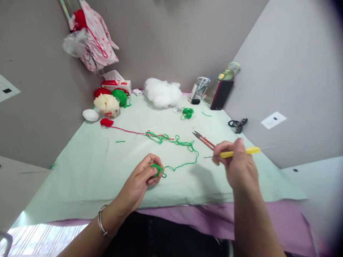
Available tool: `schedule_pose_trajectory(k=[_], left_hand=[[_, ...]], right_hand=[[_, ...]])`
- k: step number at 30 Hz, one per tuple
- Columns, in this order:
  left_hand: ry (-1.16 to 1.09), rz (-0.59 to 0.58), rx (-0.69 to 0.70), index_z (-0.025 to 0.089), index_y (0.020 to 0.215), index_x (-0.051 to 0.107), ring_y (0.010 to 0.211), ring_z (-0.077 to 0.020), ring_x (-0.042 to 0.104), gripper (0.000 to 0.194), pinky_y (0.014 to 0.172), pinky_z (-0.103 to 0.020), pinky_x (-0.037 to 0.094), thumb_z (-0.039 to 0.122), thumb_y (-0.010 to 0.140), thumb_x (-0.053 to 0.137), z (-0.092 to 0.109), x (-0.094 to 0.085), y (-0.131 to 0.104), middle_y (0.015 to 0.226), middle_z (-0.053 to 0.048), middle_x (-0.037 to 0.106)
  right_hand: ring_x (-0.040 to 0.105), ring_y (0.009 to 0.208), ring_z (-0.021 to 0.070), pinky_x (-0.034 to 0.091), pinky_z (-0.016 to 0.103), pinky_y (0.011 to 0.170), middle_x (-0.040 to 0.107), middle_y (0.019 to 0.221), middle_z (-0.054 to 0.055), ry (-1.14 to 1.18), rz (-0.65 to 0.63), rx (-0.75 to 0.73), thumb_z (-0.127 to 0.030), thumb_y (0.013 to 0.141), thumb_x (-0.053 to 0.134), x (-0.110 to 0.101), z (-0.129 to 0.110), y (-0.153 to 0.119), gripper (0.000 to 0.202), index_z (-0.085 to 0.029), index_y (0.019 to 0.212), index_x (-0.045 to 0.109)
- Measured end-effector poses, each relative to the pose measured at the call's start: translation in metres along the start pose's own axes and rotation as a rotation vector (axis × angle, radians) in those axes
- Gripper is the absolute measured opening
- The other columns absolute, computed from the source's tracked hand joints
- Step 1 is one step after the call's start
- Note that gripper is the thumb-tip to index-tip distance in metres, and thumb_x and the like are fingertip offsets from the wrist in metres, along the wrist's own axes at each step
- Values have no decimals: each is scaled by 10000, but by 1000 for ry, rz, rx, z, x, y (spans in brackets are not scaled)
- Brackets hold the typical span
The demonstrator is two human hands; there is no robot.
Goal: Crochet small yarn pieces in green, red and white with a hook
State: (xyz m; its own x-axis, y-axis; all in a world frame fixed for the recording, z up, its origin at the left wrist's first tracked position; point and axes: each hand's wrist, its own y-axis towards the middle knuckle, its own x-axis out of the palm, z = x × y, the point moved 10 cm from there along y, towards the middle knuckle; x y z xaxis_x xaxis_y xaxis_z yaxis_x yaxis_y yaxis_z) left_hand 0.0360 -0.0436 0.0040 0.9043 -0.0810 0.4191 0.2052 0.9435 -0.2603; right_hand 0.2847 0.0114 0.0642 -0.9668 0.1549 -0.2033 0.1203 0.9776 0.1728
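My left hand (144, 173) is closed around a small piece of green yarn work (157, 170), with a loop sticking out to the right of its fingertips. From there a green yarn strand (184, 164) runs right and back to a loose tangle of green yarn (160, 137). Higher up on the right, my right hand (237, 160) grips a hook with a yellow handle (252, 150); its thin metal tip points left, apart from the yarn. Red-handled thread snips (205, 140) lie just behind my right hand, partly hidden by its fingers.
White stuffing (163, 93) sits at the back middle of the pale green cloth (88, 171). Yarn balls and a tissue box (125, 85) stand back left. A glass with pens (199, 89), a phone (222, 94) and a bottle (212, 91) are back right.
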Motion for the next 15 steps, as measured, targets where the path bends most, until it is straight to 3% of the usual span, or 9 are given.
schedule_pose_trajectory(k=[2, 4, 6, 9, 15], left_hand=[[8, -6, 20, 182, 894, 547, 582, -67, 296, 106, 611, -275, 223, 246, 851, 621, 0, 5, -1, 809, 30, 551], [2, -13, 24, 187, 895, 536, 574, -67, 288, 119, 600, -279, 214, 247, 840, 623, -2, 10, -1, 795, 35, 546], [-7, -23, 8, 190, 896, 529, 572, -70, 284, 128, 595, -280, 210, 247, 834, 625, -5, 13, 0, 784, 37, 540], [-23, -41, -25, 192, 889, 521, 570, -73, 269, 131, 593, -281, 206, 244, 829, 625, -10, 16, 0, 755, 46, 516], [-43, -74, -39, 195, 903, 539, 570, -81, 261, 116, 594, -283, 213, 247, 845, 626, -10, 20, 0, 782, 35, 527]], right_hand=[[428, 519, 145, 366, 309, 543, 408, 549, -34, 265, -147, 89, -645, 1008, 483, 33, 7, -16, 518, -219, 760, 643], [449, 538, 127, 385, 288, 550, 474, 599, -41, 409, -315, 157, -533, 960, 654, 68, 11, -32, 345, -209, 841, 642], [446, 547, 115, 400, 273, 554, 503, 621, -49, 513, -409, 205, -475, 947, 696, 91, 13, -44, 290, -207, 870, 614], [463, 569, 105, 411, 268, 593, 535, 641, -49, 554, -472, 239, -434, 971, 680, 107, 16, -52, 260, -201, 889, 598], [470, 569, 105, 390, 269, 600, 536, 621, -50, 581, -533, 259, -438, 965, 687, 114, 14, -56, 280, -191, 866, 599]])
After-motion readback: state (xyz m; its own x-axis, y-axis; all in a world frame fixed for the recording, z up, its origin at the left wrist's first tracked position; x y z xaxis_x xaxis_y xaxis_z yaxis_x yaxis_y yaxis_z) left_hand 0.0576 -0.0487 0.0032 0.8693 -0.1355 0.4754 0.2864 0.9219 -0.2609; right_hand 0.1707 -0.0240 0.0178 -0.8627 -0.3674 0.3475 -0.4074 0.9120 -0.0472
